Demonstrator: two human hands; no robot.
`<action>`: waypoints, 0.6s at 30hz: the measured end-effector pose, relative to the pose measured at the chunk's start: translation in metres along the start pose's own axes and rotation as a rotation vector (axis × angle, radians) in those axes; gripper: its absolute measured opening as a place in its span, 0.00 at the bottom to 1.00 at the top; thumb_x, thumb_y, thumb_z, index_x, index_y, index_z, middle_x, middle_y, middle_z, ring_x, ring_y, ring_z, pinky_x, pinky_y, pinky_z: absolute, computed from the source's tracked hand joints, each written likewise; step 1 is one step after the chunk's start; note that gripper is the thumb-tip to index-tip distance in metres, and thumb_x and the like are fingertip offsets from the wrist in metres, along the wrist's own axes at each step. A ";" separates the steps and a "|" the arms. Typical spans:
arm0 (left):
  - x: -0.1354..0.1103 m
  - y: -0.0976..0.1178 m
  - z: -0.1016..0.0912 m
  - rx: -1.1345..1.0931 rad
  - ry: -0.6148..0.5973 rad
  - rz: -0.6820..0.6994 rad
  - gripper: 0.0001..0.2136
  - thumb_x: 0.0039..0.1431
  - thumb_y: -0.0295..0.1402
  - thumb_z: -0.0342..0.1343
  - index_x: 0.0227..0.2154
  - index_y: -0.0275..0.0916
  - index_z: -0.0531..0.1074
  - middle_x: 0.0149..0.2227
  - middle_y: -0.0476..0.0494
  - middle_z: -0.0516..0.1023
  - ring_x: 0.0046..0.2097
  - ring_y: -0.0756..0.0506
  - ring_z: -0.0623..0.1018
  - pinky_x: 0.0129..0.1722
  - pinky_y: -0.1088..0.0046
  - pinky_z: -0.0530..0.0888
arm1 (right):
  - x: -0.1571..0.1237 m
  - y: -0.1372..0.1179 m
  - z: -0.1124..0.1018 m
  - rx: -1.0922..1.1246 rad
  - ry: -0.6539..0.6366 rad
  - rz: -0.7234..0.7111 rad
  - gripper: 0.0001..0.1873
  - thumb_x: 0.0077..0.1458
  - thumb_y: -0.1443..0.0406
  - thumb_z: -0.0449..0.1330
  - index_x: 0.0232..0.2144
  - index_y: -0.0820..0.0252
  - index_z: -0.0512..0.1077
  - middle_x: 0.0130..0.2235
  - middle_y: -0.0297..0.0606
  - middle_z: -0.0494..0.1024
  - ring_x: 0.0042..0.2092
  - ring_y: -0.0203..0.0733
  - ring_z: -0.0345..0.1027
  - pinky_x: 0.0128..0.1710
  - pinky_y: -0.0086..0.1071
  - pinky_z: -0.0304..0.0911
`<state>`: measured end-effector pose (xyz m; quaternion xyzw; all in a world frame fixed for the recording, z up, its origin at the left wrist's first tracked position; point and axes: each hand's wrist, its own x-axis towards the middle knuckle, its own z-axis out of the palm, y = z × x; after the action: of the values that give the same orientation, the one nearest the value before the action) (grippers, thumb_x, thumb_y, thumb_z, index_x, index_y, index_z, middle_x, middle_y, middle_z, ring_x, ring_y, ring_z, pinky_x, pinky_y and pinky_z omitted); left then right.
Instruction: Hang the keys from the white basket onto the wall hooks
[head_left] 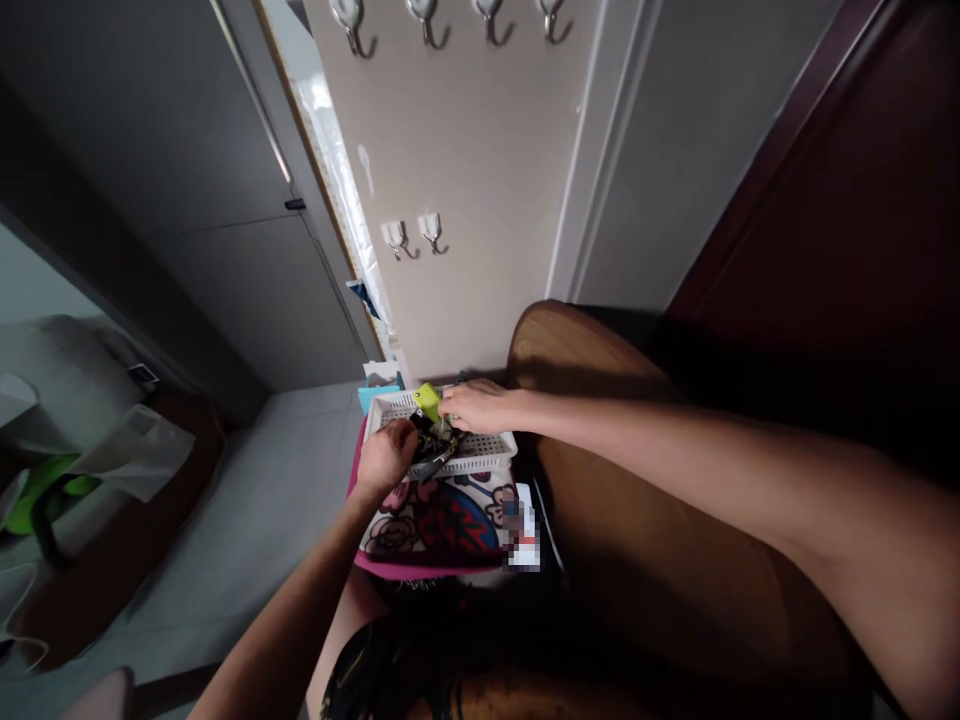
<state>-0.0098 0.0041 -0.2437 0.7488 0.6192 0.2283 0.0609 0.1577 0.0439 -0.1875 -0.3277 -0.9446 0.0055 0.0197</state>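
A white perforated plastic basket rests on a floral-patterned bag or case with pink edging. In the basket lies a tangle of small dark items, among them a strap-like piece; their kinds are hard to make out. My left hand is at the basket's left side, fingers curled and pinched by the dark items. My right hand reaches in over the far right rim, fingers closed beside a flat yellow-green piece with a small hole. What either hand's fingertips hold is too small or hidden to tell.
A brown wooden surface with a rounded end lies to the right. Behind the basket stands a light-blue box. White hooks are fixed on the wall panel ahead. At left are a grey door and a low brown shelf with items.
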 end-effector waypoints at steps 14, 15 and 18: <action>-0.013 0.018 0.006 -0.102 -0.021 0.158 0.15 0.43 0.40 0.46 0.35 0.40 0.63 0.35 0.46 0.64 0.36 0.49 0.66 0.35 0.75 0.64 | -0.004 -0.004 0.000 -0.112 -0.034 0.052 0.12 0.40 0.69 0.49 0.31 0.61 0.66 0.35 0.41 0.66 0.38 0.42 0.55 0.36 0.36 0.49; -0.013 0.018 0.007 -0.111 -0.014 0.127 0.15 0.43 0.40 0.46 0.34 0.40 0.63 0.35 0.46 0.64 0.35 0.50 0.67 0.33 0.75 0.64 | -0.005 -0.004 0.000 -0.101 -0.081 0.074 0.11 0.40 0.68 0.50 0.30 0.60 0.66 0.35 0.41 0.66 0.37 0.41 0.56 0.35 0.35 0.51; -0.013 0.016 0.007 -0.148 0.010 0.072 0.14 0.44 0.40 0.45 0.32 0.38 0.64 0.32 0.46 0.65 0.31 0.51 0.67 0.31 0.77 0.64 | -0.007 -0.002 0.003 -0.076 -0.166 0.113 0.12 0.38 0.68 0.51 0.30 0.60 0.66 0.34 0.40 0.66 0.34 0.40 0.59 0.30 0.33 0.53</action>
<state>0.0064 -0.0105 -0.2475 0.7630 0.5736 0.2791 0.1046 0.1619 0.0379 -0.1908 -0.3793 -0.9225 -0.0021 -0.0712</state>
